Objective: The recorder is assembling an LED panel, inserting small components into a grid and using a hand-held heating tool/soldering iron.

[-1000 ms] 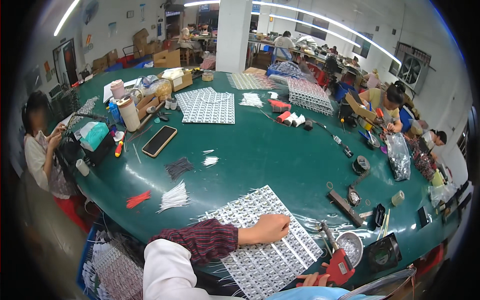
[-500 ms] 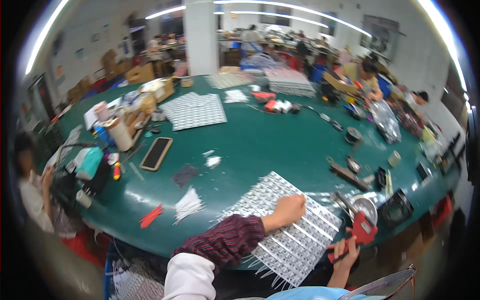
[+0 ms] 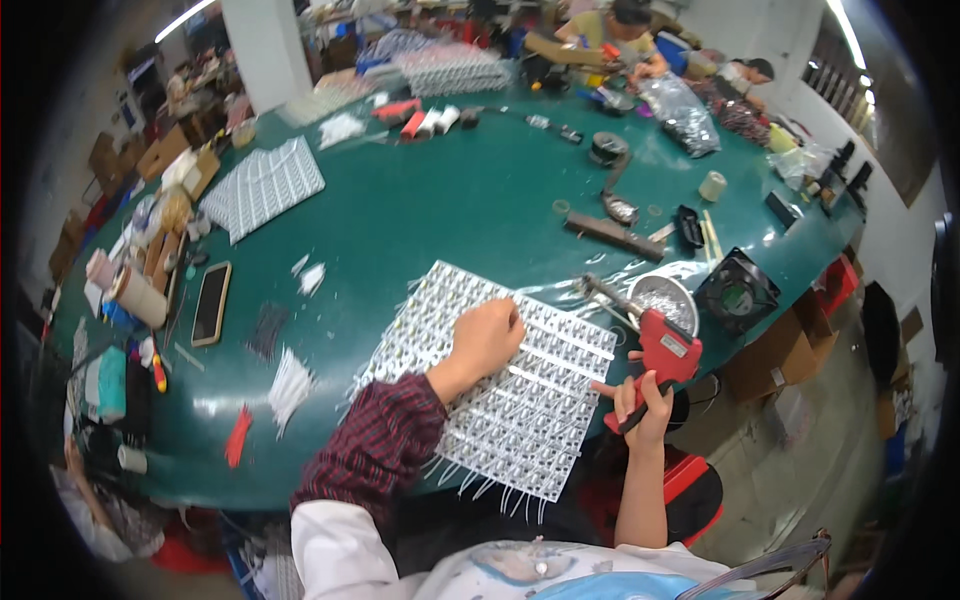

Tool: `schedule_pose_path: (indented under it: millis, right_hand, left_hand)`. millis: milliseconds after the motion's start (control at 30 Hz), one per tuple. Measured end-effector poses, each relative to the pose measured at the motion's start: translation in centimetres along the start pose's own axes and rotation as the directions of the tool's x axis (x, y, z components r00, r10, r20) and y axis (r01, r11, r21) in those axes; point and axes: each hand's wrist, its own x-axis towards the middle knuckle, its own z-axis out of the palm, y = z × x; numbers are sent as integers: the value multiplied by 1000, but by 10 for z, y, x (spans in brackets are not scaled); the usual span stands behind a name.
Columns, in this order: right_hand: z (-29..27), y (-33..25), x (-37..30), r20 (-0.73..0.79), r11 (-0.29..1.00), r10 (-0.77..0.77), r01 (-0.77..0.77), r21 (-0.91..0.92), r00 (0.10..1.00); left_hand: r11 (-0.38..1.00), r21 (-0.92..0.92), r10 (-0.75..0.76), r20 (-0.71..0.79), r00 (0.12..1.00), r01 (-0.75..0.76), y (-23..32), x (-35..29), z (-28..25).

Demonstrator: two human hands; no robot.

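On the green table in front of me lies a white-grey square panel (image 3: 545, 440) with rows of small round silvery parts. Thin white strands stick out along its near and left edges. My left hand (image 3: 485, 340) rests on the panel with its fingers curled closed; whatever they may hold is hidden. Beyond the panel's right edge, my right hand (image 3: 643, 405) grips a red pistol-shaped tool (image 3: 668, 348) by its handle, one finger stretched toward the panel. Behind the tool stands a round bowl (image 3: 690, 290) of small shiny pieces, which the tool partly covers.
Left of the panel lie white strips (image 3: 290, 388), a red bundle (image 3: 238, 437), a dark bundle (image 3: 268, 330) and a phone (image 3: 211, 303). A black fan (image 3: 738, 290) and a long brown bar (image 3: 612, 235) lie to the right. Another person (image 3: 620, 40) sits across the table.
The whole view has swung down and to the right, so the table things appear farther left and higher. My left hand stays on the panel, and my right hand still holds the red tool.
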Motion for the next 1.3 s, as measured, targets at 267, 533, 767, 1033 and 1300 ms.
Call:
schedule_pose_path:
  millis: [267, 533, 767, 1033, 1300]
  right_hand:
    - [4, 3, -4, 40, 994, -8, 3, 111, 999]
    - [1, -4, -8, 78, 989, 83, -92, 113, 993]
    - [13, -3, -19, 46, 998, 48, -49, 26, 998]
    - [12, -11, -7, 55, 999, -28, 26, 39, 998]
    - [5, -9, -2, 102, 1000, 9, -8, -14, 995]
  left_hand:
    - [993, 88, 82, -66, 994, -76, 5, -11, -1]
    - [947, 294, 111, 93, 990, -134, 22, -23, -13]
    - [979, 132, 152, 57, 987, -158, 13, -36, -25]
    - [924, 191, 316, 112, 942, -332, 18, -35, -22]
    - [917, 225, 303, 140, 943, -328, 16, -41, -16]
